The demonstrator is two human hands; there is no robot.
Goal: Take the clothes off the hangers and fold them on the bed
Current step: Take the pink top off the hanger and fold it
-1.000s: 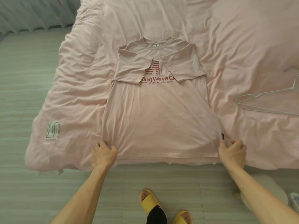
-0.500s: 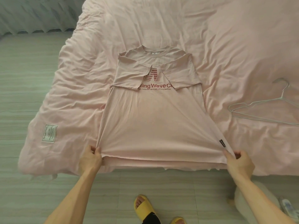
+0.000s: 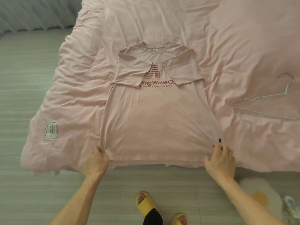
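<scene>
The shirt (image 3: 155,124) is pale pink with a dark-rose print (image 3: 156,82); the bed (image 3: 243,46) is the same pink, with a white label (image 3: 50,130). The hanger (image 3: 285,93) is pale blue, the slippers (image 3: 144,202) yellow.

The T-shirt (image 3: 154,120) lies flat on the bed (image 3: 227,46), collar at the far end and hem at the near edge. Both sleeves lie folded inward over the chest. The left hand (image 3: 97,161) holds the near-left hem corner and the right hand (image 3: 220,159) the near-right. A hanger (image 3: 286,93) lies on the bed to the right, apart from the T-shirt. The floor (image 3: 32,78) runs left of and before the bed.
</scene>
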